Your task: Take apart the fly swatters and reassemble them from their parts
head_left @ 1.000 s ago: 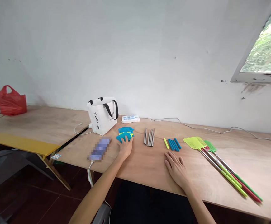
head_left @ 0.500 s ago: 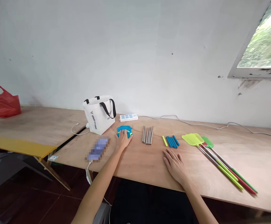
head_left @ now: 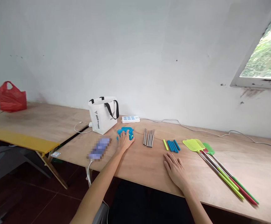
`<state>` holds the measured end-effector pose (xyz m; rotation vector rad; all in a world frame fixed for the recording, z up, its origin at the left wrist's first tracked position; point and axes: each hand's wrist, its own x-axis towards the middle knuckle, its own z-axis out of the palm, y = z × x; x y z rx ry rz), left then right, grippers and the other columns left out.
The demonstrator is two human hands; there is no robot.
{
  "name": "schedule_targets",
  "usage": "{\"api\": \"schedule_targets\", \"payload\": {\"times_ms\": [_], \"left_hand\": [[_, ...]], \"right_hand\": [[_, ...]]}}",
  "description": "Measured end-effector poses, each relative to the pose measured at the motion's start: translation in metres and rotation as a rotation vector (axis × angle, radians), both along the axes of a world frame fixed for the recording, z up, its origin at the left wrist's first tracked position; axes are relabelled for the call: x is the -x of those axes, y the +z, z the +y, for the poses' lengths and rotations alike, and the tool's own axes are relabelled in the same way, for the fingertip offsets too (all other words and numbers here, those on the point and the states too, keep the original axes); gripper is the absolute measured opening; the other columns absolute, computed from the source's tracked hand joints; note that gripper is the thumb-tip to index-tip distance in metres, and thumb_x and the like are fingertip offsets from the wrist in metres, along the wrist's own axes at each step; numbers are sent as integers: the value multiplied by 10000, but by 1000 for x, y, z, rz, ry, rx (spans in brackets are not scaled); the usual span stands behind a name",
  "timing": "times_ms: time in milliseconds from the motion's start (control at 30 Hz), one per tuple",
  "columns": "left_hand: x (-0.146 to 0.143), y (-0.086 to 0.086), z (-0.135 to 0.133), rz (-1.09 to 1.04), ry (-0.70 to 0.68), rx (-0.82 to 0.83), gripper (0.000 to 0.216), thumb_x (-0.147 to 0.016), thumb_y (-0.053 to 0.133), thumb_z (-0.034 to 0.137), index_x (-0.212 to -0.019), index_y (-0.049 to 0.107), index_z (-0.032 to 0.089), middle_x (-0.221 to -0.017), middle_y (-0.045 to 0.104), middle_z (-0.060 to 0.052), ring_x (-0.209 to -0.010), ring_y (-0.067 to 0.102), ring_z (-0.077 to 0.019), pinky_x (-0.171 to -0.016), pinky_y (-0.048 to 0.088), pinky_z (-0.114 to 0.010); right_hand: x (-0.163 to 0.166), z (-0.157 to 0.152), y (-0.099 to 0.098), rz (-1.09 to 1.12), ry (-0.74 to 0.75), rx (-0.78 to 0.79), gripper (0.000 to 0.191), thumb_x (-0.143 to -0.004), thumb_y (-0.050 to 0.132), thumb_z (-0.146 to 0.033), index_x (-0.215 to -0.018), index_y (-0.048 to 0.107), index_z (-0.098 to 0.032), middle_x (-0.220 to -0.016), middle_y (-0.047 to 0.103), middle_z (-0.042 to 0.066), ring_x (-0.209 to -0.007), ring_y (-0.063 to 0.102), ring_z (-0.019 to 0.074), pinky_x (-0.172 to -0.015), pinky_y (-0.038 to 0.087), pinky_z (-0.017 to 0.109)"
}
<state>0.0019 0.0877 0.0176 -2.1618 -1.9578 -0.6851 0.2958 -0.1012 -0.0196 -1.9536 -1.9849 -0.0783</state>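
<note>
My left hand (head_left: pixel 125 142) lies on a small pile of flat blue plastic pieces (head_left: pixel 127 129), fingers apart and partly covering them. A bit of yellow-green shows beside its fingertips; the pieces' exact kind is hard to make out. My right hand (head_left: pixel 174 169) rests palm down on the table with its fingers stretched out, holding nothing. Just beyond it lie several blue tubes (head_left: pixel 173 146) and one yellow-green tube (head_left: pixel 165 144). Between the hands, several metal tubes (head_left: pixel 150 138) lie side by side. Fly swatters (head_left: pixel 192 145) in yellow-green, red and green lie to the right.
A white tote bag (head_left: pixel 102 116) stands at the back left beside a white power strip (head_left: pixel 130 119), whose cable runs along the wall. A charging phone (head_left: pixel 99 148) with a blurred screen lies left of my left arm. On another table (head_left: pixel 56 119) sits a red plastic bag (head_left: pixel 11 98).
The view has shifted slightly. My left hand stays at the blue pieces; its fingers have spread and the pieces under them have shifted. My right hand remains in place.
</note>
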Motion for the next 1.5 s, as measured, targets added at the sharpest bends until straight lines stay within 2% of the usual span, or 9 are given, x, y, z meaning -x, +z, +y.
{"api": "schedule_targets", "payload": {"times_ms": [367, 500, 600, 733, 867, 1067, 1267, 1400, 1500], "left_hand": [[-3, 3, -3, 36, -19, -95, 545, -920, 555, 552, -1308, 574, 170, -1162, 653, -197, -1138, 543, -392, -1022, 321, -545], [-5, 6, -5, 16, -19, -188, 485, -913, 562, 558, -1169, 628, 152, -1131, 637, -205, -1111, 535, -392, -1005, 336, -540], [-6, 7, -8, 16, -68, -263, 413, -921, 564, 540, -1080, 644, 167, -1069, 632, -178, -1061, 549, -362, -1012, 342, -510], [-6, 10, -14, 69, -198, -296, 385, -926, 576, 513, -1093, 642, 173, -1021, 624, -144, -1011, 563, -331, -980, 376, -459], [-10, 15, -26, 163, -285, -255, 352, -938, 559, 501, -1081, 647, 192, -1051, 618, -140, -1016, 559, -323, -902, 415, -429], [-21, 13, -62, 155, -249, -96, 343, -946, 560, 508, -1082, 641, 204, -1142, 627, -150, -1115, 558, -338, -981, 394, -457], [-29, 7, -94, 94, -234, 112, 379, -953, 536, 562, -1079, 623, 215, -1150, 642, -139, -1117, 586, -342, -975, 417, -469], [-29, 7, -104, 63, -246, 134, 403, -952, 554, 576, -1119, 611, 213, -1150, 634, -133, -1124, 583, -341, -927, 437, -430], [-29, 8, -107, 36, -265, 115, 404, -964, 551, 573, -1149, 605, 217, -1171, 624, -119, -1130, 575, -327, -935, 437, -431]], "right_hand": [[-3, -1, -4, -38, 8, -16, 574, -1050, 193, -449, -1463, 528, -233, -1563, 472, 80, -1478, 379, 239, -1222, 244, 534], [0, 1, -3, -46, 4, -32, 570, -1052, 184, -447, -1473, 508, -242, -1588, 433, 79, -1485, 363, 236, -1219, 249, 535], [1, 6, -6, -84, -26, -66, 577, -1048, 194, -432, -1479, 501, -202, -1634, 352, 109, -1519, 298, 263, -1220, 240, 541], [-2, 20, -11, -185, -4, -123, 588, -1041, 229, -429, -1499, 477, -157, -1644, 327, 150, -1535, 259, 287, -1234, 201, 522], [-6, 40, -11, -261, -28, -105, 596, -1033, 253, -401, -1501, 470, -101, -1624, 353, 191, -1516, 300, 322, -1224, 210, 537], [-2, 51, -9, -261, -37, -110, 569, -1025, 284, -325, -1465, 500, -36, -1569, 431, 227, -1491, 350, 347, -1208, 264, 545], [3, 33, -14, -162, 21, -111, 547, -1021, 275, -271, -1434, 526, -14, -1527, 493, 216, -1515, 308, 320, -1225, 284, 500], [7, 13, -17, -176, 97, -90, 539, -1012, 224, -217, -1417, 568, -121, -1499, 552, 130, -1526, 293, 273, -1230, 287, 500], [10, 1, -16, -128, 26, -116, 539, -1026, 228, -294, -1425, 563, -156, -1534, 512, 126, -1516, 310, 295, -1183, 350, 522]]}}
